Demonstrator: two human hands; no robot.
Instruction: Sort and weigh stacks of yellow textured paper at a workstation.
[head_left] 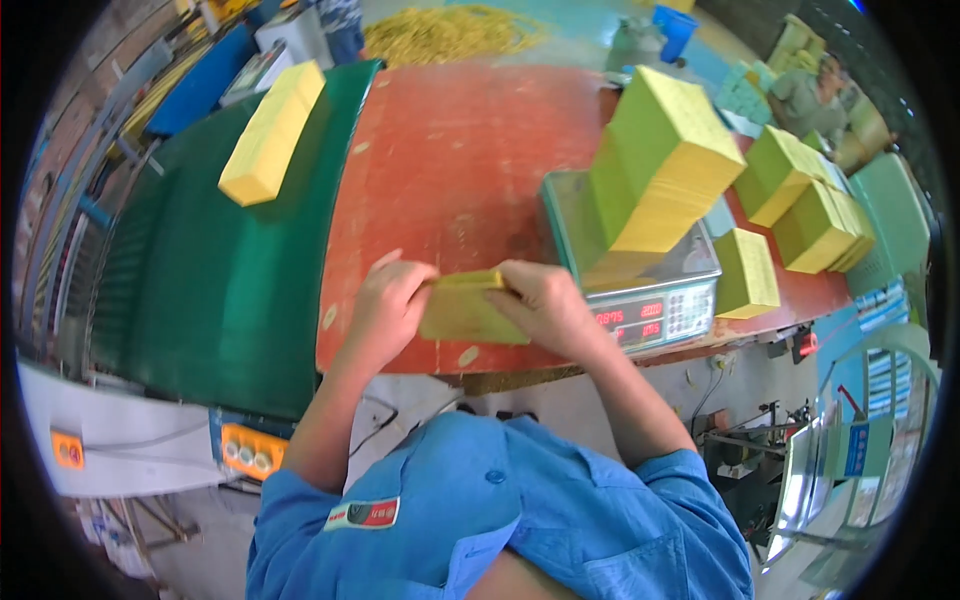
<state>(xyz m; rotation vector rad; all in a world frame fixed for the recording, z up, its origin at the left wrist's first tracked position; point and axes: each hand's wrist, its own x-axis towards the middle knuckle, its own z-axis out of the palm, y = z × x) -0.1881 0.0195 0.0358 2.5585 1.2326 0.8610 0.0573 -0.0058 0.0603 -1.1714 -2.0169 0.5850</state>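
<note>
A thin bundle of yellow paper (466, 314) is held upright at the near edge of the red table. My left hand (388, 302) is closed on its left end, thumb and fingers at the top corner. My right hand (545, 300) grips the right end, fingers bent over the top edge. Just right of it stands a digital scale (655, 322) with a lit red display and a keypad. A tall block of yellow paper (660, 165) rests upright on the scale's metal platform.
Left of the red table (430, 180) runs a green conveyor belt (200, 300) bearing a long yellow paper block (272, 135). More paper blocks (745, 275) stand right of the scale. An orange switch box (255, 452) sits below the belt. A co-worker (815, 105) is at the far right.
</note>
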